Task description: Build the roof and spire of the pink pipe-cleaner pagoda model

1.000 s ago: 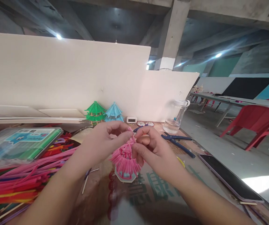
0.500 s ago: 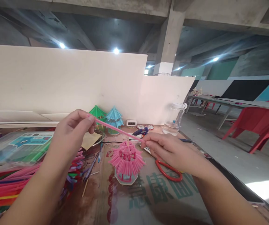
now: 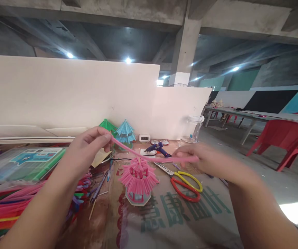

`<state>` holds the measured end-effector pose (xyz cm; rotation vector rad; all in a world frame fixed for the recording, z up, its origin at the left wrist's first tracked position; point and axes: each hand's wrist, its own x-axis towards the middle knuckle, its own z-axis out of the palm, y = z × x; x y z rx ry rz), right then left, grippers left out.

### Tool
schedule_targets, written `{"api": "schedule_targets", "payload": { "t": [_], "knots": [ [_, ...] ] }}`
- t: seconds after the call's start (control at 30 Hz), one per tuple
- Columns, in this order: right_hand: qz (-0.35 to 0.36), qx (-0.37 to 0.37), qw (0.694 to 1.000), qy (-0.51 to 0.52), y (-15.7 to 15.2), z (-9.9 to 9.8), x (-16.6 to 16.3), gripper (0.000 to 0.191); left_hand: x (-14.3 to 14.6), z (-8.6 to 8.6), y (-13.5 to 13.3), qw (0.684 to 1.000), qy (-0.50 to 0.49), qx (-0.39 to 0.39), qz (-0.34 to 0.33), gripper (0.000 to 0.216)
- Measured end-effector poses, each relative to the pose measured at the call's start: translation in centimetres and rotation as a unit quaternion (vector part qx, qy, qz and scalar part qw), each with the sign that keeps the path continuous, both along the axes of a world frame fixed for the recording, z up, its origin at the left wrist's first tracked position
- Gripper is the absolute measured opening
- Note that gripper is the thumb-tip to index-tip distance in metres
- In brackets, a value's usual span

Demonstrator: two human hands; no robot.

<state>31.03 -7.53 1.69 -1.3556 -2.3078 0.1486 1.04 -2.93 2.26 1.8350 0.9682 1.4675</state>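
Observation:
A pink pipe-cleaner pavilion model (image 3: 138, 180) stands on the brown cardboard sheet (image 3: 169, 221) in front of me. Above it I stretch a pink pipe cleaner (image 3: 149, 157). My left hand (image 3: 89, 147) pinches its left end, up and to the left of the model. My right hand (image 3: 211, 160), blurred by motion, grips its right end over the table's right side. The strand bends near the model's top.
Red-and-yellow scissors (image 3: 182, 181) lie right of the model. A blue glue gun (image 3: 156, 148), green (image 3: 106, 125) and blue (image 3: 125, 131) pavilions and a glass jar (image 3: 192, 129) stand by the white board. Coloured pipe cleaners (image 3: 14, 207) and a plastic box (image 3: 21, 162) fill the left. Red chair (image 3: 286, 138) right.
My hands moved apart from the model's top and pulled a pink pipe cleaner out between them. My right hand slid further right, uncovering the scissors.

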Motion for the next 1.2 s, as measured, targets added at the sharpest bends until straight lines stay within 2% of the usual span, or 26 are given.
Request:
{"api": "schedule_targets", "payload": {
  "t": [0.07, 0.17, 0.27, 0.37, 0.53, 0.63, 0.7, 0.8, 0.87, 0.93, 1.07, 1.2],
  "knots": [
    [-0.011, 0.016, 0.999, 0.047, -0.3, 0.0, -0.9, 0.041, 0.1, 0.1, -0.2, 0.996, 0.083, -0.02, -0.02, 0.019],
    [0.034, -0.01, 0.993, 0.114, -0.8, -0.7, -3.9, 0.04, 0.9, -0.3, -0.6, 0.981, 0.168, -0.055, -0.083, 0.021],
    [0.064, -0.008, 0.992, 0.113, -0.9, -2.0, -6.9, 0.025, 1.7, -1.2, -0.7, 0.969, 0.195, -0.059, -0.138, 0.019],
    [0.08, 0.001, 0.991, 0.104, -0.5, -3.3, -8.4, 0.026, 2.2, -1.8, -0.6, 0.97, 0.198, -0.036, -0.136, 0.019],
    [0.11, -0.043, 0.982, 0.146, 0.2, -3.8, -8.4, 0.031, 2.6, -1.9, -0.5, 0.978, 0.168, -0.031, -0.122, 0.019],
    [0.116, -0.057, 0.982, 0.139, 0.1, -3.2, -7.8, 0.035, 2.7, -1.9, 0.0, 0.981, 0.102, -0.084, -0.142, 0.022],
    [0.098, -0.057, 0.986, 0.12, 0.1, -2.7, -7.2, 0.035, 2.6, -1.9, 0.4, 0.98, 0.023, -0.137, -0.142, 0.022],
    [0.02, -0.014, 0.997, 0.079, 0.5, -2.3, -6.0, 0.032, 2.2, -1.8, 1.0, 0.978, -0.042, -0.172, -0.112, 0.023],
    [-0.034, 0.023, 0.997, 0.064, 1.1, -2.4, -5.1, 0.026, 1.8, -1.7, 1.2, 0.985, -0.004, -0.154, -0.08, 0.024],
    [-0.057, 0.033, 0.996, 0.064, 1.7, -2.7, -4.5, 0.022, 1.5, -1.6, 1.2, 0.988, 0.081, -0.124, -0.049, 0.026],
    [-0.047, 0.015, 0.997, 0.055, 2.4, -3.2, -4.4, 0.018, 1.6, -1.8, 0.7, 0.965, 0.248, -0.083, -0.031, 0.027],
    [-0.041, 0.002, 0.998, 0.056, 2.4, -3.2, -4.8, 0.018, 2.1, -2.1, 0.3, 0.94, 0.334, -0.073, -0.021, 0.03]
  ]
}}
